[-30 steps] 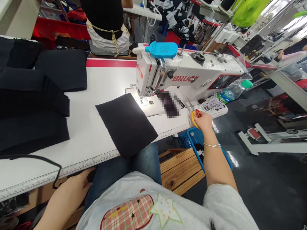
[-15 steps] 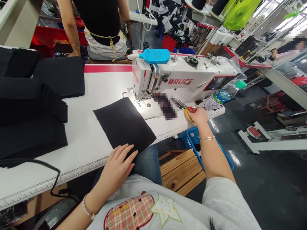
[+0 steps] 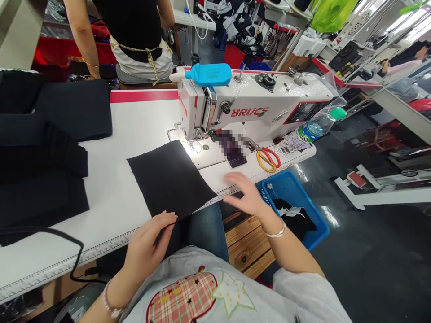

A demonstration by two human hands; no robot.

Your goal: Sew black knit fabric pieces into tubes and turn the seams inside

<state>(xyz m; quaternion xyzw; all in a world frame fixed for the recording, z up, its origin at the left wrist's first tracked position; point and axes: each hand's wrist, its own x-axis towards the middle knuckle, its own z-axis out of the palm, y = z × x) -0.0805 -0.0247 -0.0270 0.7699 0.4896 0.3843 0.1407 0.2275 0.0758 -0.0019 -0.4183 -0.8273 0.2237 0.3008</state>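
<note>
A black fabric piece [image 3: 171, 179] lies on the white table in front of the sewing machine [image 3: 249, 98], its near corner over the table edge. My left hand [image 3: 150, 240] pinches that near edge between thumb and fingers. My right hand [image 3: 247, 195], slightly blurred, hovers right of the fabric by the table edge, fingers apart and holding nothing. Scissors with red and yellow handles [image 3: 267, 159] rest on the machine bed's right side, beside a phone [image 3: 235, 157].
Stacks of black fabric [image 3: 43, 166] cover the table's left side. A plastic bottle [image 3: 313, 130] lies at the machine's right end. Below stand a blue basket [image 3: 289, 179] and a wooden bench [image 3: 247, 251]. A person in a black top [image 3: 129, 27] sits beyond the table.
My right hand has let go of the scissors and moved left toward the fabric. My left hand has shifted down-left, and its spread fingers have closed on the fabric's edge.
</note>
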